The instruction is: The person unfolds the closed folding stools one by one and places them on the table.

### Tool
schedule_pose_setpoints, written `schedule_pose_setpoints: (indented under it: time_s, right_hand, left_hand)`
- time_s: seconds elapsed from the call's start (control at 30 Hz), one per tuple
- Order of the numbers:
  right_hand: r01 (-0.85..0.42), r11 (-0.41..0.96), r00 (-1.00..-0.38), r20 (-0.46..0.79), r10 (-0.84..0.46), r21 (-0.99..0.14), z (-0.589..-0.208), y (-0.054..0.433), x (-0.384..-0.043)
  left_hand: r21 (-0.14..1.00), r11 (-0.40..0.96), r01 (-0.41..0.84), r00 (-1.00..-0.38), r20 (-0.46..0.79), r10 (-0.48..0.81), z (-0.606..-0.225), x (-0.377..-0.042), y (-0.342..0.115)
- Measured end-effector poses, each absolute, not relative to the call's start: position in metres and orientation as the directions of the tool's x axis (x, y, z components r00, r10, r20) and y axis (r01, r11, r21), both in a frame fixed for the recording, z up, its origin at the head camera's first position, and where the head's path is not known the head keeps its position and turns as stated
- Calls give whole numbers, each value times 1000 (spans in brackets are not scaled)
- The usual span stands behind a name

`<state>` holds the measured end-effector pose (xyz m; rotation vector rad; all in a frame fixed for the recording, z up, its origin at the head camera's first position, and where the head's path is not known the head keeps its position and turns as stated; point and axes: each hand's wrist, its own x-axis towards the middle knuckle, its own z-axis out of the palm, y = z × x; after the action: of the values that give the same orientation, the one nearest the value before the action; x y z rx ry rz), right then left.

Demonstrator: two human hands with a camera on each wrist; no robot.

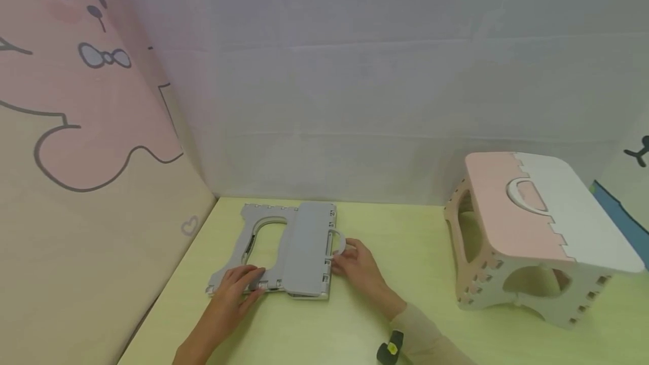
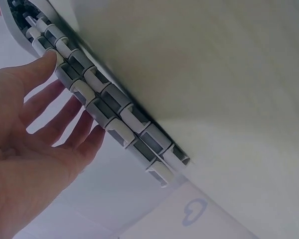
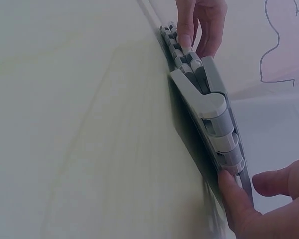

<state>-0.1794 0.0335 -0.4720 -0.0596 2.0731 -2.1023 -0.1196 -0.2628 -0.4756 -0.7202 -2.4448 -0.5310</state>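
Note:
A grey folding step stool (image 1: 309,246) lies folded flat on the table, its long oval opening at the left and its narrow panel at the right. My left hand (image 1: 233,292) holds its near edge, fingers over the top. In the left wrist view, the thumb presses against the row of grey and white hinges (image 2: 109,104). At the stool's right edge my right hand (image 1: 360,269) pinches beside the pale loop handle (image 1: 342,244). The right wrist view shows fingers and thumb on either side of the hinged edge (image 3: 224,134).
A pink and white folding stool (image 1: 502,201) stands unfolded on the table (image 1: 405,241) at the right. A pale cloth wall (image 1: 355,100) rises behind the table's back edge. Another wall (image 1: 101,230) with a pink cartoon animal runs along the left. My right wrist carries a dark band (image 1: 390,348).

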Motion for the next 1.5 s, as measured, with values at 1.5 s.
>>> schedule_pose_setpoints:
  time_s: [1.5]
  right_hand:
    - [140, -51, -987, -135, -84, -989, -467, 51, -184]
  left_hand:
    - [199, 755, 625, -700, 572, 428, -469, -122, -249]
